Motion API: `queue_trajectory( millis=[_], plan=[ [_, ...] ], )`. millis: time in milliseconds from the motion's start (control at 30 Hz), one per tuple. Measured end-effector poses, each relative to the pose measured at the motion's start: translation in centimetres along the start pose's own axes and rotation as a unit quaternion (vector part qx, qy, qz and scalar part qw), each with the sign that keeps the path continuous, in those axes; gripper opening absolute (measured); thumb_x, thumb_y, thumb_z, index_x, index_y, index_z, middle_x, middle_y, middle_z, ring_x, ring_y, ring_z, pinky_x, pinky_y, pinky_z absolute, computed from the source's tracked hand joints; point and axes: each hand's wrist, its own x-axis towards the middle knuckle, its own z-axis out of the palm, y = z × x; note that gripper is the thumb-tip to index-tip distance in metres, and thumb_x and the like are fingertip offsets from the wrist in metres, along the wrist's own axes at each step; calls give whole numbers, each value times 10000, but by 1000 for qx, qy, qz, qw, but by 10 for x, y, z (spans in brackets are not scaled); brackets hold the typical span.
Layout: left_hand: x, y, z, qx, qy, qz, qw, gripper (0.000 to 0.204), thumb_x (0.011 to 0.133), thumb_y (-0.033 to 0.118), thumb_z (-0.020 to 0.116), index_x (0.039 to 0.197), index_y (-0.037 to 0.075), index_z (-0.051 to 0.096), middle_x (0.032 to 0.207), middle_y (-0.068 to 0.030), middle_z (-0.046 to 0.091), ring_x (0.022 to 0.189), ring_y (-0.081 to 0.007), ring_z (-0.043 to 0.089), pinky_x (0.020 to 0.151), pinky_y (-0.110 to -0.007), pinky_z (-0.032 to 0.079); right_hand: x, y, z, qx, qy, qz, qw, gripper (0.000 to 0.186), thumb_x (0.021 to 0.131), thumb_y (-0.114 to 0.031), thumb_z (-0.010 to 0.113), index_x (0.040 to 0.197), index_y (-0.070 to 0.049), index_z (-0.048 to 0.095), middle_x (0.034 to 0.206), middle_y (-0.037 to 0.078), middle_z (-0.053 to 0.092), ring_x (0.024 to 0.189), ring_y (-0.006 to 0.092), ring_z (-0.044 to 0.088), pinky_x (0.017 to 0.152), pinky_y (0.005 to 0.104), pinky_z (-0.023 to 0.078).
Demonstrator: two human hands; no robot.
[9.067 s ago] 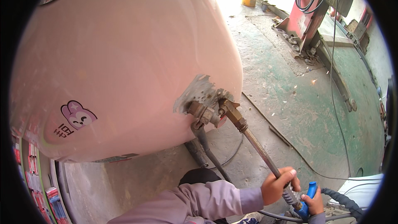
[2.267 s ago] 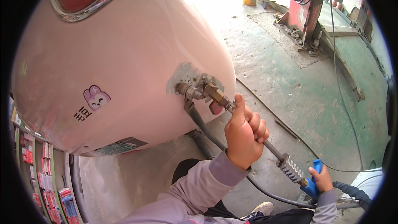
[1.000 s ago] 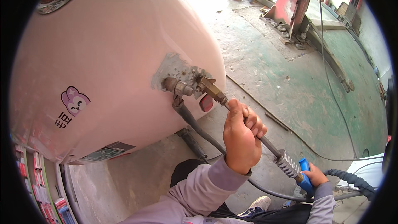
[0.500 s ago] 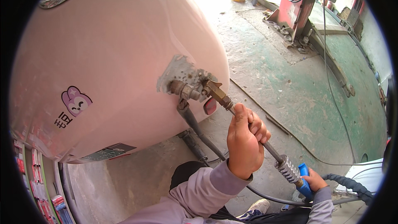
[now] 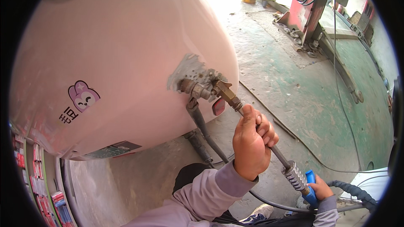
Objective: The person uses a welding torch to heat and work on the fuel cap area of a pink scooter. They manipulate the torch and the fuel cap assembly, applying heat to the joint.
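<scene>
The left hand [image 5: 253, 145] clasps a slender metal rod [image 5: 280, 156].

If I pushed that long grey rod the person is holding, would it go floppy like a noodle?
Probably not: the rod looks straight, with no sag between the brass-coloured head and the blue handle. It may be heavy for its thinness, since it looks like metal. The silver coil around it might squash, as gaps show between its turns.

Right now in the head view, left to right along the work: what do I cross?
Purple rabbit sticker → round metal fitting → brass-coloured tool head → left hand's grip → coil spring → blue handle → right hand's grip → black wrapped hose.
</scene>
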Motion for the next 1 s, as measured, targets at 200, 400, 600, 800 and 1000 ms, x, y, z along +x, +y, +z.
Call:
queue_trajectory(
  millis=[200, 400, 600, 800, 1000],
  plan=[
    [2, 0, -2, 0, -3, 2, 1000, 425, 1063, 514, 454, 854, 144, 429, 655, 38, 348, 538, -92, 333, 515, -273, 332, 0, 9, -2, -17, 0, 0, 1000, 797, 828, -398, 705, 1334, 157, 439, 1190, 367, 605, 1123, 428, 625, 956, 396, 486],
    [3, 0, -2, -2, -9, 8, 1000, 422, 1059, 513, 465, 853, 147, 430, 654, 35, 349, 541, -97, 342, 512, -279, 338, -6, 6, -3, -35, 6, -20, 999, 829, 819, -422, 720, 1343, 154, 436, 1188, 364, 606, 1111, 437, 624, 955, 402, 486],
    [2, -2, -9, 18, -18, 16, 1000, 412, 1067, 495, 451, 873, 132, 466, 682, -11, 447, 604, -151, 445, 608, -322, 421, -14, -10, -1, -19, 33, 6, 999, 825, 803, -441, 725, 1323, 139, 452, 1147, 346, 623, 1069, 426, 636, 928, 408, 492],
    [-2, -38, -31, 79, -87, 66, 991, 418, 1079, 418, 420, 1011, 45, 596, 910, -135, 657, 924, -256, 642, 889, -408, 485, -14, -14, -1, 6, 28, -8, 1000, 758, 800, -442, 728, 1245, 120, 481, 1082, 301, 640, 977, 383, 643, 886, 412, 497],
    [-50, -101, -44, 128, -99, -182, 970, 378, 1048, 284, 489, 837, -2, 616, 833, -110, 646, 817, -191, 626, 791, -361, 503, -5, 3, 4, 36, 25, 18, 999, 754, 807, -460, 735, 1240, 104, 485, 1056, 280, 637, 964, 343, 638, 875, 409, 495]
  ],
)
